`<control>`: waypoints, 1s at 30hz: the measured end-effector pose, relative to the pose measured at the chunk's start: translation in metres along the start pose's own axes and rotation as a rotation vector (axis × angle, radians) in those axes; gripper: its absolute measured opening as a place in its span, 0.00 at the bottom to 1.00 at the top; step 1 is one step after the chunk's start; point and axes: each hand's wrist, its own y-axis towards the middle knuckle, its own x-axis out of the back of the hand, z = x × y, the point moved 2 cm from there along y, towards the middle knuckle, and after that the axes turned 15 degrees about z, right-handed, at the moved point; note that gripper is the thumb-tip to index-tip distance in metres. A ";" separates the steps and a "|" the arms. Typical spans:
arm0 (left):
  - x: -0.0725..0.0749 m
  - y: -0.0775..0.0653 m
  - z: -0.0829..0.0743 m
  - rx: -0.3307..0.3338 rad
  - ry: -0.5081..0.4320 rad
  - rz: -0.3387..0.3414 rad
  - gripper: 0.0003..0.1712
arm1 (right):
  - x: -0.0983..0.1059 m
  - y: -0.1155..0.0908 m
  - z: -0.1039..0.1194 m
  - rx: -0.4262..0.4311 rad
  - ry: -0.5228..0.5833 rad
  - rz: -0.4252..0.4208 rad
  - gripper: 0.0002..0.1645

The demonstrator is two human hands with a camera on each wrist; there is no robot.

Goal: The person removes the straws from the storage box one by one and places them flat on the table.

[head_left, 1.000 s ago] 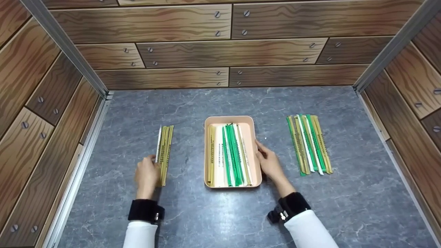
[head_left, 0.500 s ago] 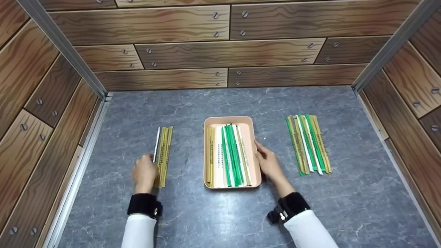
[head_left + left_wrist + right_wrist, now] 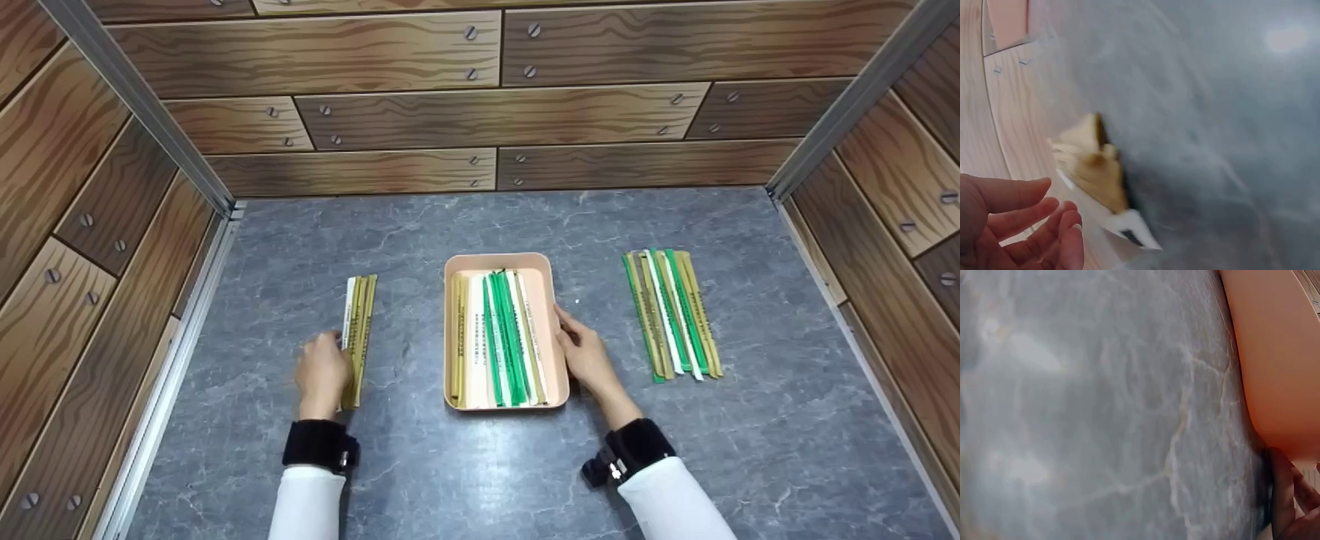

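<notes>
My left hand (image 3: 322, 373) is low beside the left row of wrapped straws. In that row, a white-wrapped straw (image 3: 349, 304) lies along the left side of several gold-wrapped straws (image 3: 365, 330). The left wrist view shows the thumb and loosely bent fingers (image 3: 1019, 194) with nothing between them, close to the white straw's end (image 3: 1137, 229). My right hand (image 3: 589, 360) touches the right wall of a pale orange tray (image 3: 540, 274); its fingers (image 3: 1282, 486) lie at the tray's outside in the right wrist view. Gold, white and green wrapped straws (image 3: 506, 337) lie lengthwise inside.
Another row of green, gold and white wrapped straws (image 3: 671, 315) lies right of the tray. The grey marbled table (image 3: 420, 465) is bounded by wood-patterned walls (image 3: 390, 120) at the back and both sides.
The white straw, tilted out a little to the left half a second ago, now lies flush against the gold straws. My left hand has shifted slightly right. The right hand and tray stay put.
</notes>
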 end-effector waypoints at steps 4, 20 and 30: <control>-0.002 -0.011 -0.025 -0.079 0.005 -0.043 0.21 | 0.001 0.000 0.000 0.005 -0.006 0.002 0.28; -0.081 -0.054 -0.134 -0.513 0.001 0.208 0.24 | 0.000 0.000 -0.001 0.025 0.002 0.002 0.28; -0.113 -0.047 -0.145 -0.493 0.184 0.178 0.25 | 0.000 0.000 0.000 0.023 0.005 0.004 0.28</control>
